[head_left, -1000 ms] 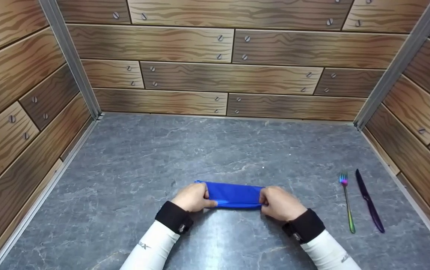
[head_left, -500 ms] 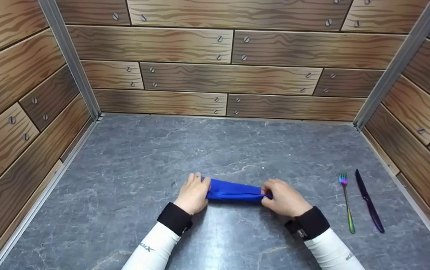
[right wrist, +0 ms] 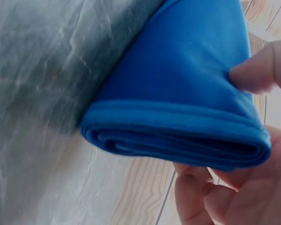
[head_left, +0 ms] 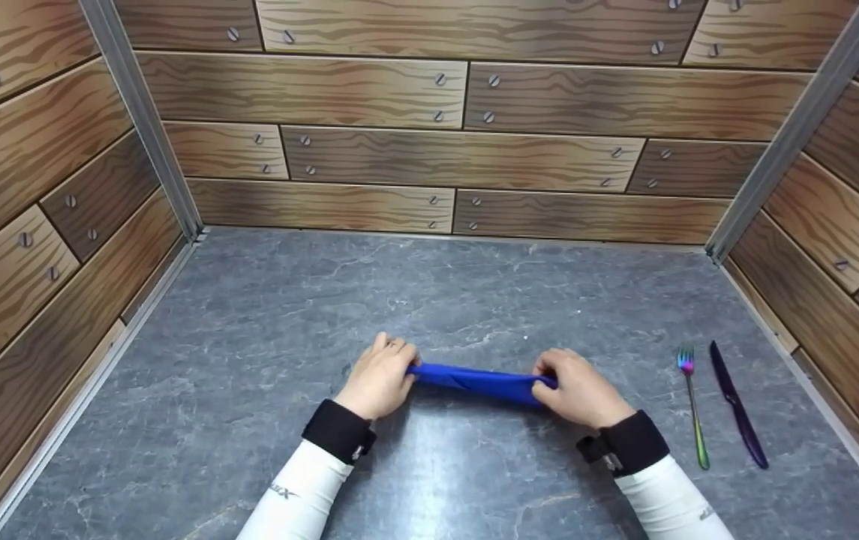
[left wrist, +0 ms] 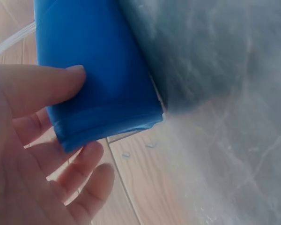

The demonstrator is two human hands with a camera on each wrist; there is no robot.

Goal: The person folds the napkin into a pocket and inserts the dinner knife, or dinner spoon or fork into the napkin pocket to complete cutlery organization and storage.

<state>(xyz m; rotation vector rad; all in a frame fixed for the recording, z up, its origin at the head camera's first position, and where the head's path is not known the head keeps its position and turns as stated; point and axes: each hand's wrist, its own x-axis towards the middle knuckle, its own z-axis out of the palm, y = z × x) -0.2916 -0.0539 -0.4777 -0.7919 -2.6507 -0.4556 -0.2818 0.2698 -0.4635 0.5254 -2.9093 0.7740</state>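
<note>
A blue cloth, folded into a long flat strip, stretches between both hands at the front middle of the table. In the head view it is tipped up so that only a narrow band shows. My left hand pinches its left end; in the left wrist view the thumb lies on top of the cloth with fingers behind it. The right hand pinches the other end. Several stacked layers show at the open end of the cloth in the right wrist view.
On the right side of the grey marbled table lie a rainbow-coloured fork and a dark purple knife, side by side. Wood-patterned walls enclose the table at the back, left and right.
Both hands have moved slightly away from the body and tipped the cloth up, so its broad face has narrowed to a thin band. The fork and knife have not moved.
</note>
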